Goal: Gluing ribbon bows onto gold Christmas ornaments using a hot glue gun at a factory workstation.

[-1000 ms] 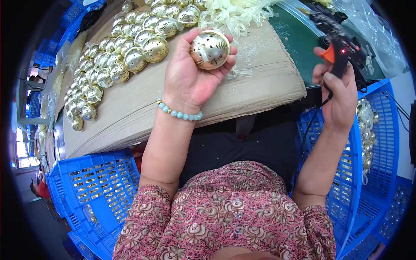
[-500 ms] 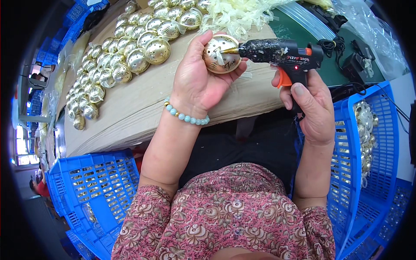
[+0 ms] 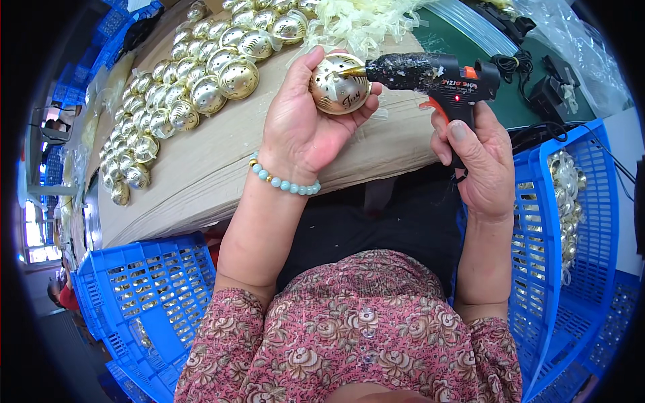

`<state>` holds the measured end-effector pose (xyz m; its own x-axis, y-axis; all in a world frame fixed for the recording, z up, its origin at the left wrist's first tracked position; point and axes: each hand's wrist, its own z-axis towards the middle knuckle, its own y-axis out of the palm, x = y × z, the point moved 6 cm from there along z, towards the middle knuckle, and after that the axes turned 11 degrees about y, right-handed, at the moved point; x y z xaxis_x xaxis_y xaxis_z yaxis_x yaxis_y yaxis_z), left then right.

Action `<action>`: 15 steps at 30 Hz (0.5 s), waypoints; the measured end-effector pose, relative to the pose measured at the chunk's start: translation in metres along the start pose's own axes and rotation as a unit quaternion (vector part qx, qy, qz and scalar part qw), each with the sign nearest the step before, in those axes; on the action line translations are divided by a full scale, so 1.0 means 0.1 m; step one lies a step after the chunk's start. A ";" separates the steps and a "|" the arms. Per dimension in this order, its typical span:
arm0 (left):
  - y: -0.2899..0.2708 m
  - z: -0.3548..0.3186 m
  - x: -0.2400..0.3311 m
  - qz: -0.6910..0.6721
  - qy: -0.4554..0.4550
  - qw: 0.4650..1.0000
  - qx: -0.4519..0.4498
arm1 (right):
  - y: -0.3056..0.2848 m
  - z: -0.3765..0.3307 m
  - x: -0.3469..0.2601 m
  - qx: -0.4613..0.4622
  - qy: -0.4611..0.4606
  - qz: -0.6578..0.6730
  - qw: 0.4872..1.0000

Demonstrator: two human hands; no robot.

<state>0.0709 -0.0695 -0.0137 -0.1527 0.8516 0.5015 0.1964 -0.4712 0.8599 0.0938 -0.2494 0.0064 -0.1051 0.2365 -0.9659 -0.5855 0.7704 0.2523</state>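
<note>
My left hand (image 3: 306,117) is closed around a shiny gold ball ornament (image 3: 339,97), with star-shaped holes and dark script on its face. A small pale ribbon piece lies across the ornament's upper part. My right hand (image 3: 480,158) grips the handle of a black hot glue gun (image 3: 416,74) with an orange trigger, a lit red light and residue caked on its barrel. Its brass nozzle (image 3: 353,71) points left and reaches the ornament's top beside the ribbon; whether it touches is hard to tell. Light blue beads circle my left wrist.
Rows of gold ornaments (image 3: 181,94) cover the cardboard-topped table (image 3: 269,201) at left. Behind my hands lies a heap of pale ribbons (image 3: 363,27). Clear glue sticks (image 3: 470,30) and black cords (image 3: 514,67) lie at back right. Blue crates (image 3: 161,289) holding ornaments flank me.
The glue gun and ornament have shifted slightly left together. The orange trigger and my right index finger sit differently: less of the trigger shows below the barrel now.
</note>
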 end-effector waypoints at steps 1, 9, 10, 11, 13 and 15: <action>-0.03 0.00 0.01 0.000 -0.001 1.000 0.001 | -0.02 0.01 0.00 0.000 0.001 0.000 1.000; -0.20 -0.16 0.30 0.001 0.027 1.000 -0.002 | -0.85 0.08 -0.27 0.306 -0.100 -0.534 0.782; -0.24 -0.19 0.33 0.011 0.029 1.000 -0.005 | -0.79 0.03 -0.33 0.382 -0.144 -0.727 0.552; -0.28 -0.22 0.34 0.009 0.028 1.000 -0.004 | -0.69 0.02 -0.34 0.381 -0.143 -0.729 0.551; -0.32 -0.28 0.34 0.033 0.031 0.999 -0.006 | -0.32 -0.04 -0.40 0.380 -0.198 -0.654 0.623; -0.30 -0.32 0.34 0.036 0.024 0.999 -0.008 | 0.03 0.01 -0.23 0.228 -0.263 -0.586 0.731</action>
<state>0.0293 -0.0338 -0.0196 -0.1847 0.8034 0.5661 0.1934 -0.5351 0.8224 0.0955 -0.2518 0.0291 0.6490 -0.6422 -0.4080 0.3167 0.7156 -0.6226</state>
